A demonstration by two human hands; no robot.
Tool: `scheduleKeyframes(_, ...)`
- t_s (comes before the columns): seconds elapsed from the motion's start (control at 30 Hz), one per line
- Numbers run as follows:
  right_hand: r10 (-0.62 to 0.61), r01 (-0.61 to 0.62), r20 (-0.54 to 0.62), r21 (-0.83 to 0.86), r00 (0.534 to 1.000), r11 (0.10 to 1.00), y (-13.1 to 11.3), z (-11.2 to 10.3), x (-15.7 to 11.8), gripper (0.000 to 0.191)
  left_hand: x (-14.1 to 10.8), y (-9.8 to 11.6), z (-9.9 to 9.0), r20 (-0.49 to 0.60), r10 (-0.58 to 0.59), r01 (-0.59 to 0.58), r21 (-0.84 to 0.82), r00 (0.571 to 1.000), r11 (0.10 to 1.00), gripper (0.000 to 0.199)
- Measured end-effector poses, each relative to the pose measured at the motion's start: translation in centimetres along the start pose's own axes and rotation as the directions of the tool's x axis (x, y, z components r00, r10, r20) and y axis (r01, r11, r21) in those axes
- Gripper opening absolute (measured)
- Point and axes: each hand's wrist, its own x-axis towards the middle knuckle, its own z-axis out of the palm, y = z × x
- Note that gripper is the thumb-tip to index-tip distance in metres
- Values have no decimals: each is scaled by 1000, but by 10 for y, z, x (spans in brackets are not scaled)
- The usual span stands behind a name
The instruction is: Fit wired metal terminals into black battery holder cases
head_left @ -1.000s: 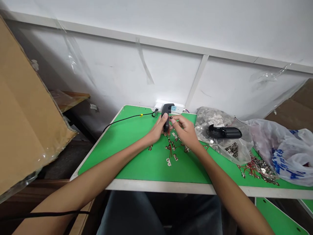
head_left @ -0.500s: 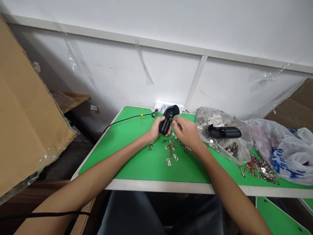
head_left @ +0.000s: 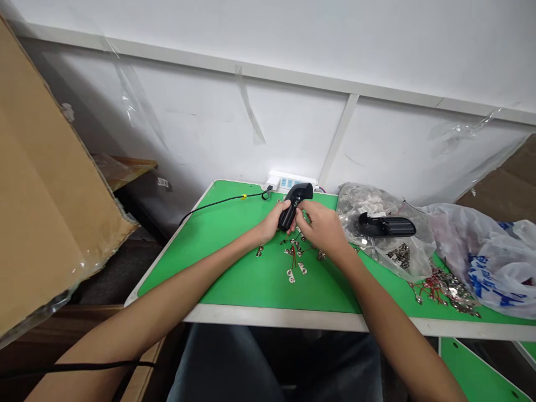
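A curved black plastic housing (head_left: pixel 287 216) is gripped by my left hand (head_left: pixel 271 222), its thumb along the near left side. My right hand (head_left: pixel 321 224) closes its thumb and index finger against the housing's right side; whatever is between those fingertips is too small and covered to make out. Below the hands, small metal contact plates (head_left: pixel 291 276), some with red or black wires, lie scattered on the green tabletop (head_left: pixel 234 279). A similar black housing (head_left: pixel 391 226) rests on a clear plastic bag (head_left: pixel 360 195) to the right.
At the back, a white power strip (head_left: pixel 288 181) carries a plug with a black cable (head_left: pixel 218 200). More wired metal contacts (head_left: pixel 454 290) are heaped at right, beside a white plastic bag (head_left: pixel 502 251). A large cardboard box (head_left: pixel 50 184) stands at left.
The housing has tilted and shifted slightly right with my left hand. My right fingers now sit closer over its side, covering the red wire seen there before. The view has shifted slightly.
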Motion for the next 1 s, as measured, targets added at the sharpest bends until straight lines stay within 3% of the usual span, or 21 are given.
scheduleKeyframes(0.3,-91,92,14,-183,996,979,0,-5,0,32,0,0,4,-23,22,-20,71,1000,997,82)
scheduleKeyframes(0.67,-72,82,56,-196,996,977,-2,-8,1,27,0,-4,2,-12,43,-41,110,999,993,78)
scheduleKeyframes(1.0,5,31,171,-204,985,978,0,-13,7,21,-2,-10,3,-156,67,-24,263,986,964,63)
